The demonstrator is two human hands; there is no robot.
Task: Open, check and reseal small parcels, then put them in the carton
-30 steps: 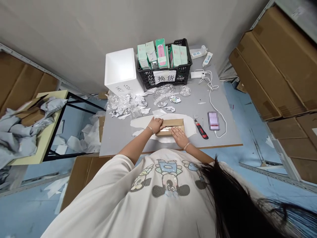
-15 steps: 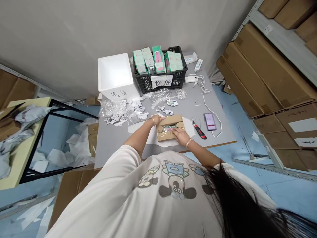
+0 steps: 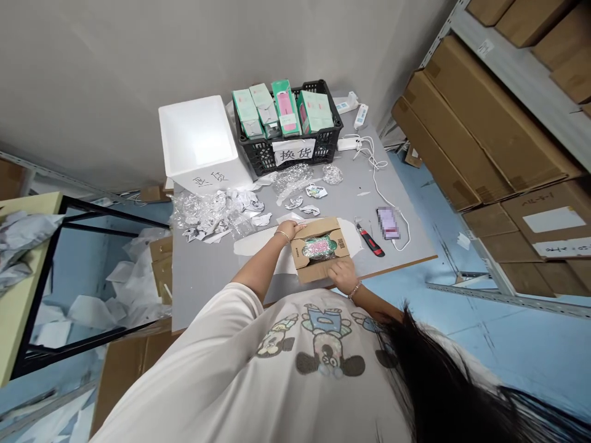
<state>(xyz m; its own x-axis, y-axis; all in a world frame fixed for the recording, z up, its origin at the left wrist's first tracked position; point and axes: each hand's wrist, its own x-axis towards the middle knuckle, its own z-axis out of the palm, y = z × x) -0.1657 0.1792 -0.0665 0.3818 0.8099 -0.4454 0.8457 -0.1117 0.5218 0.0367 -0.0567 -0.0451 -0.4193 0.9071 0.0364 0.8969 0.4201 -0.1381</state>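
An opened cardboard box (image 3: pixel 314 231) lies on the grey table (image 3: pixel 207 289), its flaps folded outward. Inside sits a pink and green item in bubble wrap (image 3: pixel 319 247). My left hand (image 3: pixel 290 231) grips the far left corner of the box's flap. My right hand (image 3: pixel 344 275) is at the near edge, with its fingers curled over the front flap. To the right of the box lie a red and black utility knife (image 3: pixel 369 240) and a phone (image 3: pixel 388 223) with a white charging cable (image 3: pixel 392 212).
Crumpled plastic wrap and torn paper (image 3: pixel 210 215) lie behind the box. Farther back stand a white foam box (image 3: pixel 198 166) and a black crate (image 3: pixel 261 157) of mint-green boxes. Cartons fill the shelves (image 3: pixel 484 123) on the right, and loose paper lies beyond the table's left side.
The box, taped shut a second ago, now has its flaps open and the wrapped item showing. My hands have moved from its top to its flaps.
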